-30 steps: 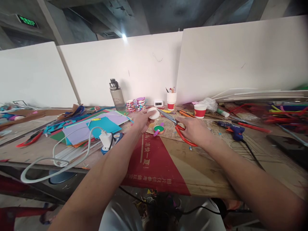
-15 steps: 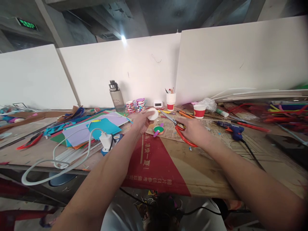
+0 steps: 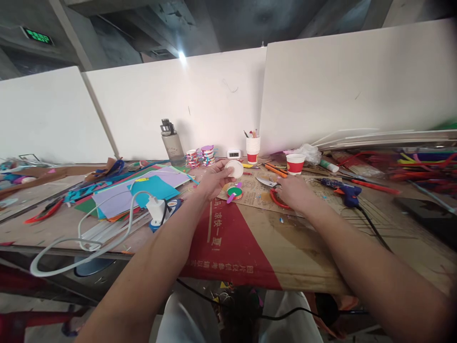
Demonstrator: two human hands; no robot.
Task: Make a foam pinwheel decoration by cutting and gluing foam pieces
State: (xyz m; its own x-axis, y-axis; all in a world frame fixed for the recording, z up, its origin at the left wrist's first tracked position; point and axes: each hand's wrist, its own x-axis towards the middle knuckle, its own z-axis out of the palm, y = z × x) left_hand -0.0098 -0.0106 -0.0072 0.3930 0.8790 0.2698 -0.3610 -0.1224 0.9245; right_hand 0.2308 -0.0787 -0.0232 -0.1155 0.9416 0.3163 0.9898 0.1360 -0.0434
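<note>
The left hand (image 3: pixel 216 182) is clamped on a plain white round shallow disc (image 3: pixel 236 166), thumb across its face, and holds it up above the worktop (image 3: pixel 46 231). The right hand (image 3: pixel 294 192) is at the metal scissors with red handles (image 3: pixel 267 182), which lie low over a printed brown cardboard sheet (image 3: pixel 255 200); whether its fingers grip them or merely rest there cannot be told. Just below the disc, a small green-centred round piece with purple strips (image 3: pixel 234 192) sits on the cardboard, two strips jutting from its rim. Judging by their look, two small stacks of rings with coloured strips, a pink-and-white one (image 3: pixel 193 158) and a purple-topped one (image 3: pixel 208 155), near the back, are the furthest worked, the green-centred piece is partly dressed, and the white disc is bare on the side that shows, with no strip or colour added. A red-and-white paper cup (image 3: pixel 295 165) stands whole beyond the right hand, and a blue hot-glue gun (image 3: pixel 349 194) lies to the right, not in use. The left fingers behind the disc are hidden, as is the disc's underside; the right hand covers much of the scissor handles; the clutter at the far right is blurred, and the dark flat object (image 3: pixel 428 216) there is hard to identify.
</note>
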